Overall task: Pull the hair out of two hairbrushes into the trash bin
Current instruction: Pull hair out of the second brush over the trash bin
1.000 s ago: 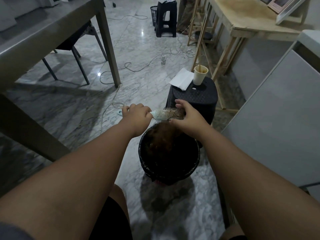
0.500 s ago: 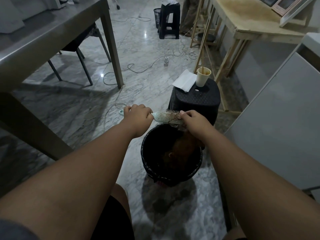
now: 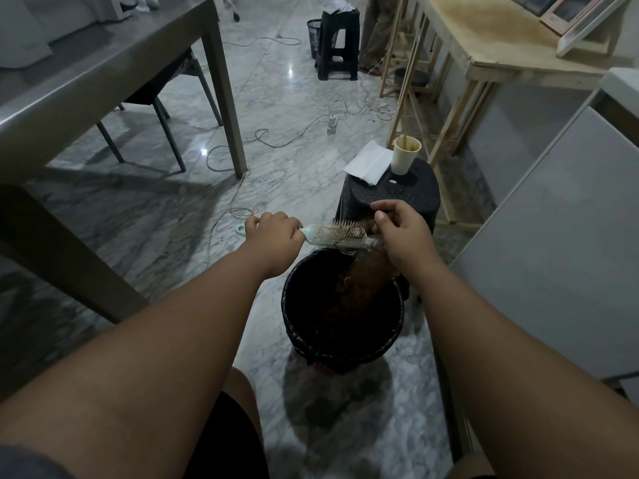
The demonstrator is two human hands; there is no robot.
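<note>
L hand grips hairbrush handle, bristles up, right over trash bin so hair pinched by R hand drops straight in.

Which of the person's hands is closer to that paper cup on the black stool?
Right. The right hand hovers just before the stool that bears the paper cup, pinching hair; the left hand grips the hairbrush, farther off to the left.
</note>
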